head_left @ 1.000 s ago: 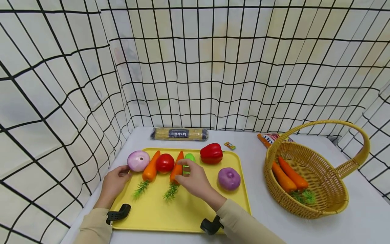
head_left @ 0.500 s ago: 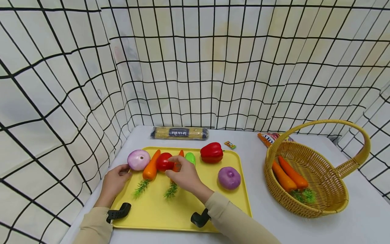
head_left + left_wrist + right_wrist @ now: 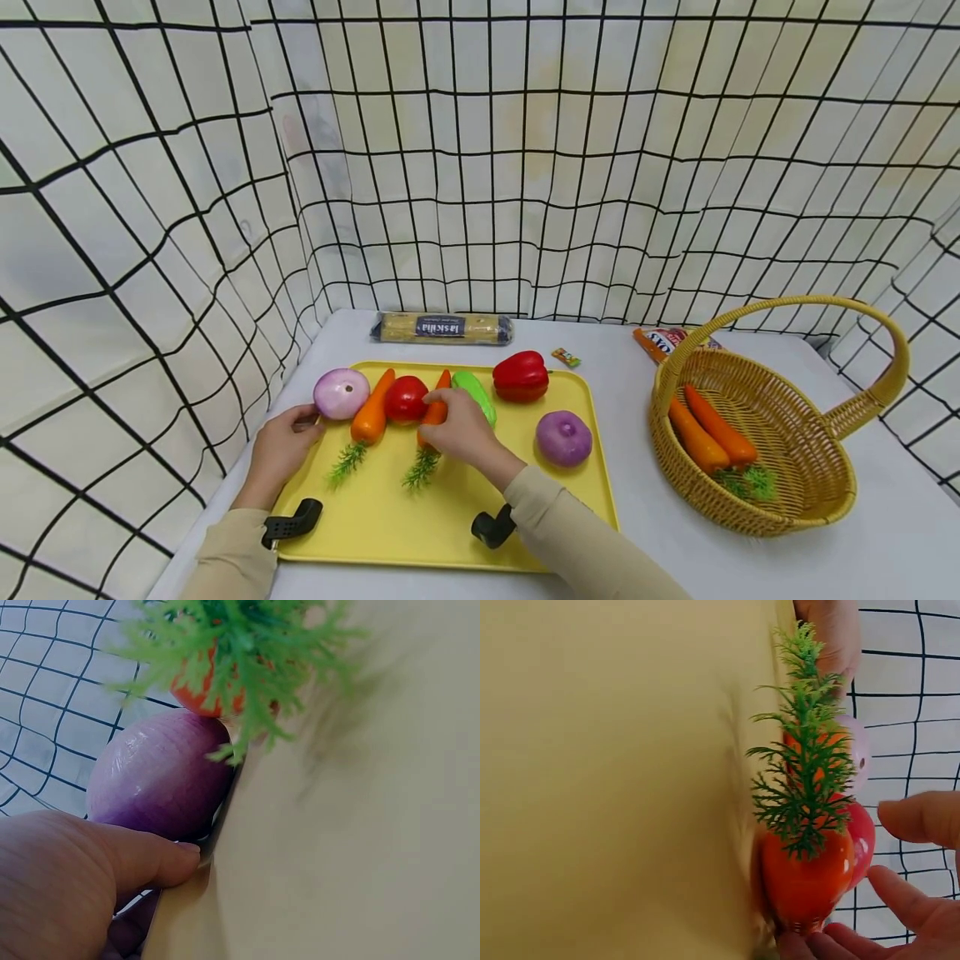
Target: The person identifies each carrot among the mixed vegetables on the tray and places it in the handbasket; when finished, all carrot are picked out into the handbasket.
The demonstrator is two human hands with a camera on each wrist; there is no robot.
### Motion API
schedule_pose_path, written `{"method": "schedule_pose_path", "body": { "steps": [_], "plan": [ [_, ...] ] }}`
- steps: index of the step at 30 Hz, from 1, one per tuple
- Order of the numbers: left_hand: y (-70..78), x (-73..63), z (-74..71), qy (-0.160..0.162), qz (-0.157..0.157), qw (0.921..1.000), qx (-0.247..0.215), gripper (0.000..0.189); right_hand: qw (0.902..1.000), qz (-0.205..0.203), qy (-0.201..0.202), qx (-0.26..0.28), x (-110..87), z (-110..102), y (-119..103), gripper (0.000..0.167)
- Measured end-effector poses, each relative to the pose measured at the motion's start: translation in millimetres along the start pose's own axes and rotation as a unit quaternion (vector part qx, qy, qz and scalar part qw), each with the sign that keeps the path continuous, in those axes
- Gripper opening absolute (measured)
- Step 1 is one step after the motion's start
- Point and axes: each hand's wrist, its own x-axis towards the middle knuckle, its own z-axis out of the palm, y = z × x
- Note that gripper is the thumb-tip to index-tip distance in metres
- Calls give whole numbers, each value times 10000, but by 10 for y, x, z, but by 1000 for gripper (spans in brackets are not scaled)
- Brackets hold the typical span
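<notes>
My left hand holds the left edge of the yellow tray; its thumb lies over the rim right below a pale purple onion, fingers on the outer side. Over the tray's middle, my right hand reaches to the second orange carrot. In the right wrist view its lower fingers touch the side of that carrot, while thumb and index finger stand apart. Left of it sit a red tomato and the first carrot. A green vegetable lies just right of the hand.
A red bell pepper and a purple onion lie on the tray's right side. The wicker basket at right contains two carrots. Behind are a pasta pack, a small wrapper and a snack bag.
My right hand has shifted left from the green vegetable, passed over the tomato's edge, then drew slightly back to the second carrot. More of the green vegetable shows. My left hand stays put.
</notes>
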Motion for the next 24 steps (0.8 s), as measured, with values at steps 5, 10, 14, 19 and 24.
{"method": "schedule_pose_path", "body": {
  "steps": [5, 10, 14, 19, 24],
  "plan": [
    [-15, 6, 5, 0, -12, 10000, -3, 42, 9992, 207, -247, -221, -9, 54, 39, 41],
    [-13, 6, 5, -18, -12, 10000, -28, 42, 9984, 326, -317, -349, -12, 68, 54, 40],
    [5, 9, -1, -32, -2, 10000, -50, 43, 9979, 317, -334, -449, -16, 59, 77, 38],
    [16, 7, -2, 3, 13, 10000, -35, 42, 9981, 330, -292, -438, -31, 45, 116, 33],
    [14, -6, -2, 38, 36, 10000, -11, 41, 9985, 437, -245, -222, -81, -2, 117, 28]
  ]
}}
